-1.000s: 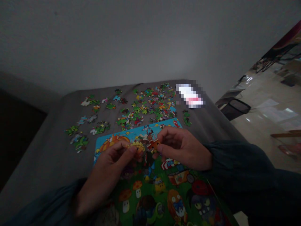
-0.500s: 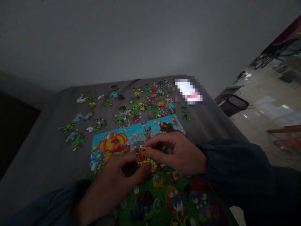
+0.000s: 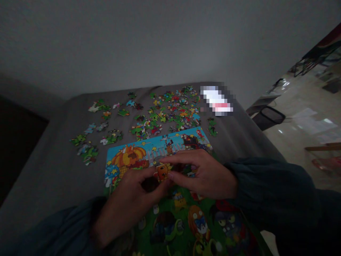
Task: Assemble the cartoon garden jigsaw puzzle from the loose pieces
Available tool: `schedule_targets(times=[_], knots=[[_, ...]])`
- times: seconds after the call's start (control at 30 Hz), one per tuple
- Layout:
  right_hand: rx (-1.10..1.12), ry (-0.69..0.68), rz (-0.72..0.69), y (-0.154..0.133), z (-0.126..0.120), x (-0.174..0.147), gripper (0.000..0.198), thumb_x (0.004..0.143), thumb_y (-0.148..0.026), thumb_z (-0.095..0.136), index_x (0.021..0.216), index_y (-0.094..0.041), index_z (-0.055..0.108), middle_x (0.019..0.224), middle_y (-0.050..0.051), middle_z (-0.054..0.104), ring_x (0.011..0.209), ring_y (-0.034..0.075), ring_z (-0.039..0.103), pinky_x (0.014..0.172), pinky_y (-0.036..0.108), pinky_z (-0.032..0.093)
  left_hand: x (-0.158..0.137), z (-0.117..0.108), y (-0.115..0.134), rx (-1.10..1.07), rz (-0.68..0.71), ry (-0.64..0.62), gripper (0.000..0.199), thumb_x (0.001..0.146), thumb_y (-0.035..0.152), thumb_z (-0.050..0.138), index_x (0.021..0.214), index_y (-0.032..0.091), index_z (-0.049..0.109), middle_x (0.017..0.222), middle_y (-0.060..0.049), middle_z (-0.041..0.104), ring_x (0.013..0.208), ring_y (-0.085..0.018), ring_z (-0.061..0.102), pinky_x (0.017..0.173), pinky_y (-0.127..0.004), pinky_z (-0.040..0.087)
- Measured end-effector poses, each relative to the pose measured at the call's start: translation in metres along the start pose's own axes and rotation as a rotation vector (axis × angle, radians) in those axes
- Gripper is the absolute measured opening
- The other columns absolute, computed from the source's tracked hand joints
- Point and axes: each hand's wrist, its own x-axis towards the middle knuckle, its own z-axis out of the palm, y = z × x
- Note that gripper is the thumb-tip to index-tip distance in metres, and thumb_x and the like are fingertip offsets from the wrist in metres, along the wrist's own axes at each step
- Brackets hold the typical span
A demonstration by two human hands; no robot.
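Between the fingertips of both hands is a jigsaw puzzle piece (image 3: 162, 172), orange with part of a cartoon face and a yellow edge. My right hand (image 3: 198, 173) pinches it from the right with thumb and index finger. From the left, my left hand (image 3: 133, 197) closes thumb and index finger on its other side. Beneath them lies a colourful puzzle board (image 3: 130, 156) with a pumpkin, a blue sky strip and cartoon characters on green. Both hands cover its middle, so what lies there is partly hidden.
Beyond the board, many loose puzzle pieces (image 3: 160, 115) lie heaped on the grey cloth-covered table (image 3: 64, 142). A smaller cluster of pieces (image 3: 87, 153) is at the left. A blurred-out phone-like bright object (image 3: 217, 101) rests at the back right, near the wall (image 3: 160, 42).
The orange piece has turned between my fingers, and more of its yellow edge shows at the upper right. My left thumb has moved up closer to my right thumb. The view has shifted slightly.
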Motion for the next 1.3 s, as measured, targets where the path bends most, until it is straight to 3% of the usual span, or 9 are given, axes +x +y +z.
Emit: schedule_targets(times=[0.17,0.27,0.47,0.63,0.8,0.9,1.03,1.13,1.3], knots=[[-0.005,0.029,-0.030,0.002,0.003,-0.002,0.033,0.093,-0.019,0.064,0.125,-0.016,0.070,0.107,0.006,0.078,0.091,0.015,0.073,0.083,0.029,0.059,-0.002,0.000,0.000,0.237,0.124,0.064,0.032,0.088,0.041,0.060,0.066,0.020,0.069,0.051,0.005,0.060,0.046,-0.011,0.049,0.045,-0.021,0.031],[-0.012,0.052,-0.027,0.002,0.004,-0.003,0.029,0.092,-0.020,0.067,0.120,-0.015,0.071,0.099,0.005,0.079,0.084,0.014,0.074,0.077,0.025,0.059,-0.004,-0.001,0.003,0.328,0.176,0.126,0.030,0.087,0.040,0.060,0.068,0.020,0.072,0.048,0.005,0.060,0.042,-0.010,0.049,0.043,-0.022,0.029],[-0.199,0.109,-0.209,0.003,0.003,-0.004,0.022,0.096,-0.022,0.067,0.116,-0.015,0.071,0.108,0.006,0.079,0.098,0.016,0.075,0.090,0.028,0.058,-0.003,-0.002,0.000,0.323,0.247,0.181,0.035,0.090,0.045,0.062,0.067,0.020,0.072,0.054,0.003,0.068,0.045,-0.011,0.058,0.046,-0.022,0.034],[-0.188,0.076,-0.142,0.003,0.002,0.001,0.020,0.096,-0.019,0.067,0.115,-0.017,0.072,0.103,0.005,0.080,0.092,0.016,0.075,0.084,0.028,0.060,-0.001,-0.002,0.000,0.229,0.196,0.079,0.036,0.092,0.046,0.063,0.069,0.019,0.072,0.061,0.002,0.070,0.052,-0.011,0.059,0.050,-0.023,0.037],[-0.198,0.014,-0.088,-0.005,-0.002,0.006,0.021,0.094,-0.016,0.067,0.115,-0.017,0.072,0.100,0.004,0.080,0.089,0.016,0.075,0.079,0.026,0.059,0.001,-0.022,0.006,0.137,0.193,-0.104,0.033,0.090,0.052,0.065,0.091,0.022,0.078,0.074,0.001,0.074,0.062,-0.014,0.062,0.053,-0.024,0.041],[-0.216,-0.095,-0.065,-0.020,-0.012,0.010,0.023,0.094,-0.015,0.067,0.116,-0.017,0.071,0.099,0.003,0.079,0.087,0.014,0.075,0.079,0.024,0.058,0.006,-0.054,0.001,0.090,0.273,-0.183,0.050,0.092,0.066,0.054,0.108,0.024,0.076,0.098,-0.002,0.079,0.079,-0.019,0.069,0.062,-0.027,0.048],[-0.279,-0.385,-0.031,-0.049,-0.017,0.019,0.026,0.093,-0.015,0.070,0.119,-0.016,0.070,0.097,0.003,0.078,0.087,0.013,0.074,0.077,0.022,0.055,0.016,-0.091,-0.014,-0.012,0.301,0.157,0.067,0.099,0.070,0.031,0.106,0.022,0.077,0.106,-0.009,0.078,0.091,-0.024,0.069,0.070,-0.033,0.048],[-0.327,-0.664,-0.032,-0.065,0.001,0.028,0.028,0.095,-0.014,0.067,0.123,-0.014,0.068,0.102,0.006,0.078,0.092,0.015,0.073,0.079,0.024,0.054,0.023,-0.099,-0.023,-0.070,0.306,0.276,0.062,0.100,0.065,0.034,0.100,0.020,0.077,0.099,-0.010,0.078,0.087,-0.024,0.068,0.067,-0.033,0.047],[-0.443,-0.980,-0.136,-0.070,0.048,0.036,0.031,0.098,-0.016,0.063,0.129,-0.011,0.063,0.107,0.011,0.077,0.100,0.020,0.071,0.083,0.030,0.052,0.029,-0.092,-0.032,-0.014,0.405,0.237,0.054,0.101,0.057,0.039,0.099,0.016,0.074,0.095,-0.010,0.076,0.087,-0.021,0.067,0.081,-0.034,0.052]])
